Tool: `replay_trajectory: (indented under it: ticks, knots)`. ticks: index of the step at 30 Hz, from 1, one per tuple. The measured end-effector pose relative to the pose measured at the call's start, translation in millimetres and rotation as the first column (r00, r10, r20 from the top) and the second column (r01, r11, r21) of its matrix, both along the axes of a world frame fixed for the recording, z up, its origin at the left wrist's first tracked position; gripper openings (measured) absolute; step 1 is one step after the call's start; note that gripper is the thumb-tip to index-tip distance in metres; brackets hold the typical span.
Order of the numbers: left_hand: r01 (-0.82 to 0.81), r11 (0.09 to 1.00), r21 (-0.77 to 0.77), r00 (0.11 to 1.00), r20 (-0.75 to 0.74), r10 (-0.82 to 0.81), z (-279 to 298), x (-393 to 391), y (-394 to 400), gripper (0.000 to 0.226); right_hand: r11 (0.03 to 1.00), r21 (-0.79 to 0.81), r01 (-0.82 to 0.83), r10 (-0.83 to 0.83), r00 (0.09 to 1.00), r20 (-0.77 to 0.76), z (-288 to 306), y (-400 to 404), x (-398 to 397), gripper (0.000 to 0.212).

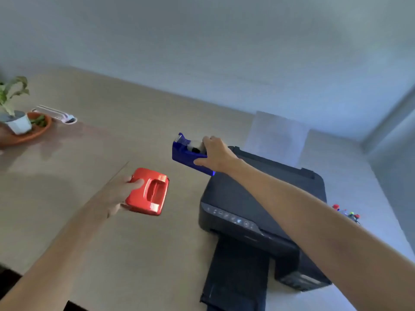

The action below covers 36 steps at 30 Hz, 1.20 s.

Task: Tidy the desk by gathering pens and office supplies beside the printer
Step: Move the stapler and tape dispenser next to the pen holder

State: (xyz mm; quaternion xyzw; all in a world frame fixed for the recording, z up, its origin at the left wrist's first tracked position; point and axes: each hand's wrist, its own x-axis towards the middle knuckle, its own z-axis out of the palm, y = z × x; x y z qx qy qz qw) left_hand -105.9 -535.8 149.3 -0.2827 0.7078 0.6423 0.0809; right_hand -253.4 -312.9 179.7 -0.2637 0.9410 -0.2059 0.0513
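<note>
A dark printer [262, 205] stands on the beige desk [112, 135], with white paper [276, 133] upright in its rear feed. My right hand [215, 153] grips a blue tape dispenser [186, 153] and holds it above the desk just left of the printer's back corner. My left hand [122, 194] holds a red hole punch [148, 191] in the air over the desk, left of the printer. Several coloured pens [348, 214] lie to the right of the printer, partly hidden behind my forearm.
At the far left stands a potted plant [13, 108] on an orange saucer [33, 131], and beside it lies a white object [60, 115]. The printer's output tray [235, 277] juts toward me. A wall runs behind the desk.
</note>
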Motion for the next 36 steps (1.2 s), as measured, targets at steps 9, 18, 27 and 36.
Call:
replay_trajectory:
  ticks: [9, 18, 27, 36]
  knots:
    - [0.350, 0.931, 0.106, 0.937, -0.052, -0.347, 66.8, -29.3, 231.1, 0.027, 0.934, -0.044, 0.354, -0.356, 0.922, -0.150, 62.7, 278.8, 27.6, 0.042]
    - [0.616, 0.751, 0.236, 0.772, 0.005, -0.635, 40.1, -1.4, 466.3, 0.031, 0.720, -0.012, 0.693, -0.693, 0.720, -0.033, 33.1, 508.5, 91.1, 0.046]
    - [0.548, 0.823, 0.149, 0.783, 0.256, -0.567, -71.4, 4.7, 579.9, 0.034, 0.569, -0.011, 0.822, -0.805, 0.559, 0.199, -53.2, 577.0, 114.0, 0.040]
    - [0.304, 0.952, -0.020, 0.902, 0.328, -0.281, -132.9, -40.4, 610.4, 0.031, 0.516, 0.104, 0.850, -0.809, 0.443, 0.387, -144.8, 576.2, 101.2, 0.032]
